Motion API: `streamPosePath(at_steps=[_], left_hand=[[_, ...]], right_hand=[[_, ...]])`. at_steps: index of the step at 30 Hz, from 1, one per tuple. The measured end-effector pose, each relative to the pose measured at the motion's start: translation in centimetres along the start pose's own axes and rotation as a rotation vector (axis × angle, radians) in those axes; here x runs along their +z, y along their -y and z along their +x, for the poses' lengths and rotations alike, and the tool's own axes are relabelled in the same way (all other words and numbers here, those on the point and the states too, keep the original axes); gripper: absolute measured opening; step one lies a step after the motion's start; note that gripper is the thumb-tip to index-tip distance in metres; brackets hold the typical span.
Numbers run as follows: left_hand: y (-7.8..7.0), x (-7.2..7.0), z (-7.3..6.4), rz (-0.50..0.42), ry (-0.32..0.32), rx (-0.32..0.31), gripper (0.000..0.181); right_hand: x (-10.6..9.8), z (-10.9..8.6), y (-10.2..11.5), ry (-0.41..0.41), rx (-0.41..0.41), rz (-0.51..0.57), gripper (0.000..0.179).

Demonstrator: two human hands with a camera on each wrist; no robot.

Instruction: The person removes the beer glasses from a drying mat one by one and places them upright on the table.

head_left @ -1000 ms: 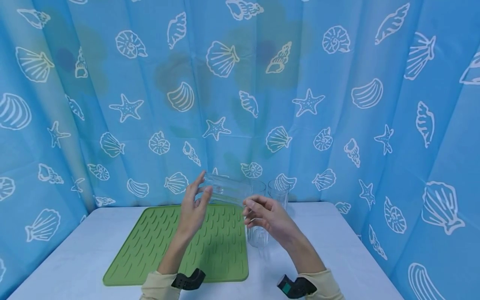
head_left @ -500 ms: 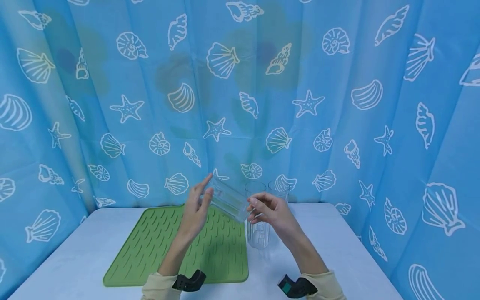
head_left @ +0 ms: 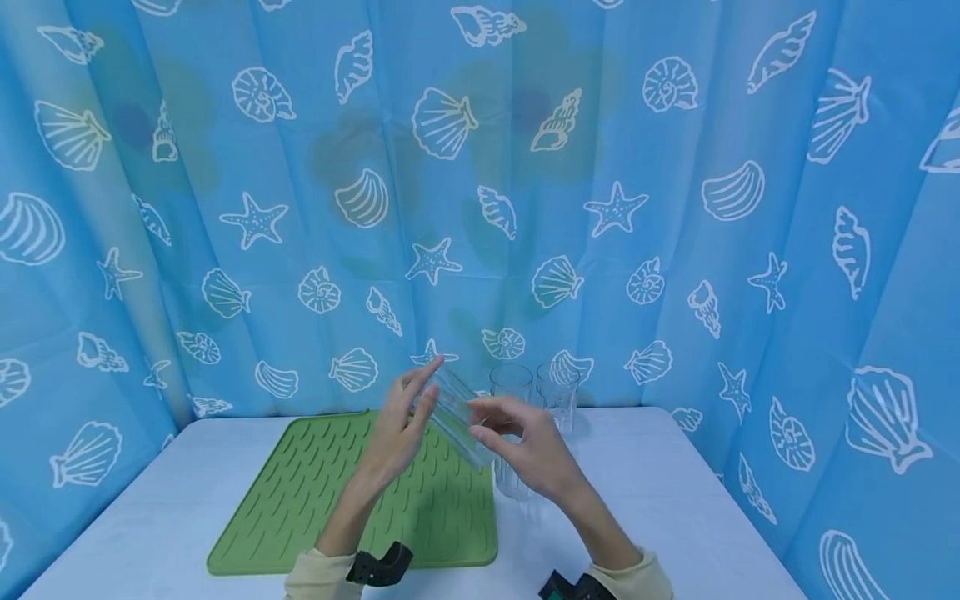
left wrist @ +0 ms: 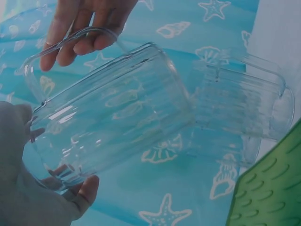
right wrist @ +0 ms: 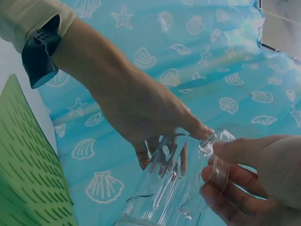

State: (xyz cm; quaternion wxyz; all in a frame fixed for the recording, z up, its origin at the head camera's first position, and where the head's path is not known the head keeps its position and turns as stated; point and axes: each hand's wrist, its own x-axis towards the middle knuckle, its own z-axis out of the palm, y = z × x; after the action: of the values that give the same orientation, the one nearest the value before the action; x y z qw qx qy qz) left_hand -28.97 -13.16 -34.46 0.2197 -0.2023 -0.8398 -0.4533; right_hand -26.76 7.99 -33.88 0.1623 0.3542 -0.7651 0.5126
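A clear glass mug [head_left: 459, 425] is held in the air, tilted, above the right part of the green mat. My left hand [head_left: 393, 429] grips its upper left end, thumb and fingers spread around the glass. My right hand [head_left: 534, 446] is at the mug's side; in the right wrist view its thumb and fingers pinch the mug's handle [right wrist: 220, 172]. The left wrist view shows the mug's ribbed body [left wrist: 113, 110] between both hands, with right-hand fingers [left wrist: 101, 37] behind the handle loop.
Two more clear glass mugs [head_left: 558, 392] stand on the white table [head_left: 637, 500], right of the green textured mat [head_left: 300, 492]. A blue shell-patterned curtain [head_left: 465, 208] hangs behind the table and along its sides.
The mug has turned from nearly level to a steeper tilt, its right end dropping. My right hand has shifted from that end onto the handle; my left hand has moved slightly right.
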Motion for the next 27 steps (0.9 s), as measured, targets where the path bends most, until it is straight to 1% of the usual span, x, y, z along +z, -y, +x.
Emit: streamPosePath(at_steps=[3,5,9,13,17,21,27], left_hand=[[-0.01,0.1,-0.1,0.006,0.032,0.007,0.045],[0.0,0.13,-0.15,0.005,0.044,0.013,0.045],[-0.04,0.11,-0.21,0.001,0.058,0.021,0.045],[-0.1,0.04,-0.18,-0.012,0.069,0.044,0.045],[-0.16,-0.05,-0.04,-0.026,0.07,0.058,0.046],[-0.22,-0.19,0.06,-0.046,0.054,0.06,0.049],[0.02,-0.44,-0.13,-0.077,0.047,0.043,0.054]], right_hand=[[0.14,-0.05,0.15,0.037,-0.008,-0.015,0.032],[0.16,-0.07,0.18,0.048,-0.015,-0.027,0.031],[0.1,-0.04,0.19,0.052,-0.019,-0.037,0.028],[0.05,-0.01,0.09,0.054,-0.017,-0.032,0.024],[0.04,-0.02,-0.09,0.054,-0.019,-0.016,0.022],[0.09,-0.05,-0.3,0.05,-0.026,0.005,0.02],[0.24,-0.05,-0.51,0.06,-0.023,0.025,0.018]])
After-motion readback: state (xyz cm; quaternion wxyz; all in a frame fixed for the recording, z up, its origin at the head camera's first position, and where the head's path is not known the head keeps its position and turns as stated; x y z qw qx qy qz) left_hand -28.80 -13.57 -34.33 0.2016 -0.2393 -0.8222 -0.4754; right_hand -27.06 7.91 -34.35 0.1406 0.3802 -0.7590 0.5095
